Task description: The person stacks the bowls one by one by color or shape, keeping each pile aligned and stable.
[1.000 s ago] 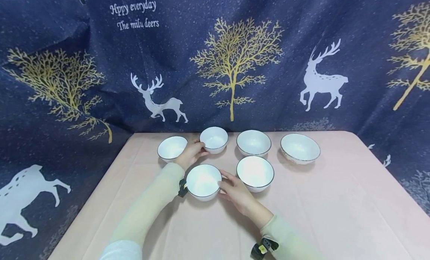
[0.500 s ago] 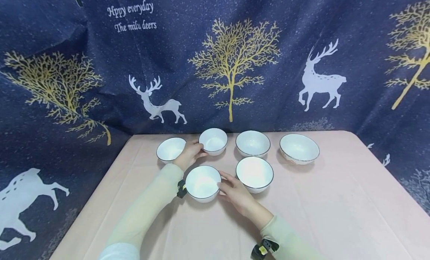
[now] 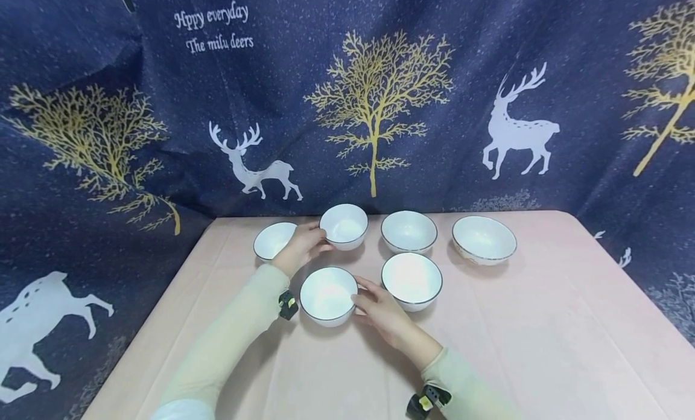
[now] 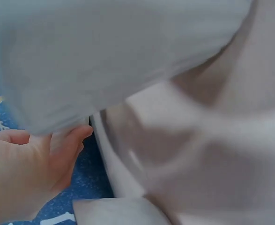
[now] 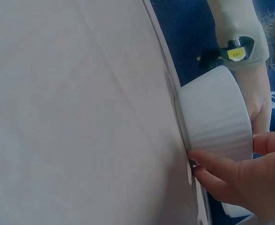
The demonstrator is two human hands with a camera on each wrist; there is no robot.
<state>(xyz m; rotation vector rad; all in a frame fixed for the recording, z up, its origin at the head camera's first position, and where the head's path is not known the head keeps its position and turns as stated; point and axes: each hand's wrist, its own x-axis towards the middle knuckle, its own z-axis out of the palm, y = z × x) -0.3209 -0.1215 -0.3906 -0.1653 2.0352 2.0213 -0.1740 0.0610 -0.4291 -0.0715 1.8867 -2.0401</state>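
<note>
In the head view my left hand [image 3: 301,245] grips the left side of a white, dark-rimmed bowl [image 3: 344,224] at the back of the table, thumb at its rim. Nearer, my right hand [image 3: 387,314] pinches the right side of a similar bowl [image 3: 328,294]. Seen from the right wrist, the fingers [image 5: 217,164] lie along the ribbed outer wall of that upright bowl [image 5: 214,117]. A blurred white bowl [image 4: 104,51] fills the upper left wrist view, partly covering my left hand [image 4: 29,173]; which bowl it is I cannot tell.
Another white bowl [image 3: 271,242] stands at left, partly behind my left hand. To the right are a back bowl [image 3: 409,232], a front bowl [image 3: 412,280] close to my right hand, and a wider bowl [image 3: 484,240]. A deer-print curtain [image 3: 434,22] hangs behind the pink-covered table [image 3: 543,323].
My left hand and forearm have shifted slightly left and nearer, and the bowl in that hand looks slightly raised. The right hand and its bowl stay almost still.
</note>
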